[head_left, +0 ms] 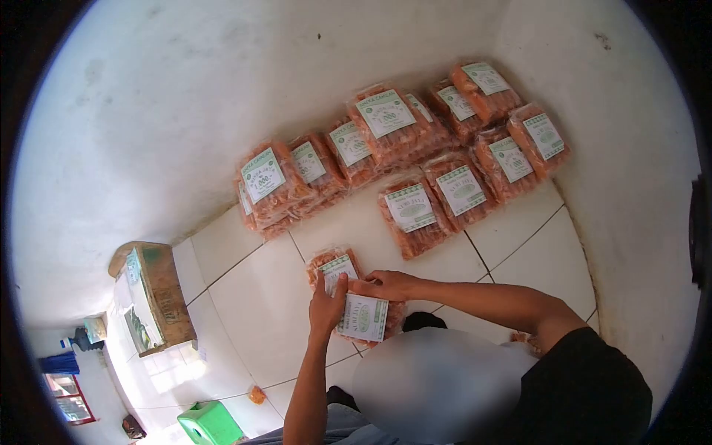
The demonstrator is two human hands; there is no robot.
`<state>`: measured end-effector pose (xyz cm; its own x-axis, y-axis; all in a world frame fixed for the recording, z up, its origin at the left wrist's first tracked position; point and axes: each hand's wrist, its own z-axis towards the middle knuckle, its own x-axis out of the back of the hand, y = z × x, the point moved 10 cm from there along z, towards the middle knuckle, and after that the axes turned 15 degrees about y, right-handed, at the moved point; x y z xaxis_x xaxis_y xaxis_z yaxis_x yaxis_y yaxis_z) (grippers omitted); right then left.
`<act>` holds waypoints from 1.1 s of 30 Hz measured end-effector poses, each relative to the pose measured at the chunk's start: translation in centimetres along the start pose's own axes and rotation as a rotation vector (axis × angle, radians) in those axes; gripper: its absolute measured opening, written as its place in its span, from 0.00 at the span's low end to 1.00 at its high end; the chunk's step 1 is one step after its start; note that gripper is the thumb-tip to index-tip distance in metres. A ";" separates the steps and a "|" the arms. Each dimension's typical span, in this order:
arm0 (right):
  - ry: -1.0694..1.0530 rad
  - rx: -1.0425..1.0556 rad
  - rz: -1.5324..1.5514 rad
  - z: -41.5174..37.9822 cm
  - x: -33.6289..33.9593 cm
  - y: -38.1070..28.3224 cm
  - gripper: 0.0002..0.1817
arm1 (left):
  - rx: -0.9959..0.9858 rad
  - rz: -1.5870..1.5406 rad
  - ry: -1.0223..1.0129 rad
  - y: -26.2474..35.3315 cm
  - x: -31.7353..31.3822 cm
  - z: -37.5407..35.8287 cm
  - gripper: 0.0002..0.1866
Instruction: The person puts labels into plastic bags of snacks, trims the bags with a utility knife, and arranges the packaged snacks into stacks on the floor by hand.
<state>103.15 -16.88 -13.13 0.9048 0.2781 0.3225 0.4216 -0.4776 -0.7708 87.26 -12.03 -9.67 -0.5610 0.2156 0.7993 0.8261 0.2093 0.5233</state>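
Note:
My left hand point(326, 305) grips the left edge of a clear plastic snack pack point(363, 317) with a white and green label, thumb on top. Curled fingers of my right hand point(382, 285) press on the upper edge of this same pack. Just beyond, partly covered by the hands, is another snack pack point(331, 265) with a similar label. Whether the two packs touch or overlap is hidden by the hands. The contents look orange-brown.
Along the wall lie stacked snack packs point(265, 176), with more snack packs point(413, 209) in front on the tiled floor point(248, 297). At left stand a cardboard box point(172, 297) and a green plastic stool point(210, 423). A small orange item point(256, 394) lies nearby.

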 end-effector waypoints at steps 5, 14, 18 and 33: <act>-0.132 0.141 -0.181 -2.0 0.4 -1.2 0.56 | -0.025 -0.101 0.037 -1.0 -0.6 0.6 0.50; 0.255 0.098 -0.002 -2.7 14.4 2.4 0.52 | 0.117 -0.329 0.265 -4.5 3.2 1.9 0.40; 0.600 -0.046 0.041 -3.8 24.2 5.8 0.44 | 0.084 -0.139 0.278 -7.7 -0.3 1.8 0.51; 0.968 0.335 -1.026 -4.8 23.0 0.0 0.38 | 0.322 -0.445 0.170 -5.9 -2.2 -0.6 0.48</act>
<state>124.29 -14.50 -3.09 -0.0388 -0.3550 0.9340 0.9857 -0.1669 -0.0225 83.67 -14.30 -14.29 -0.8124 -0.1106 0.5725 0.4390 0.5302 0.7254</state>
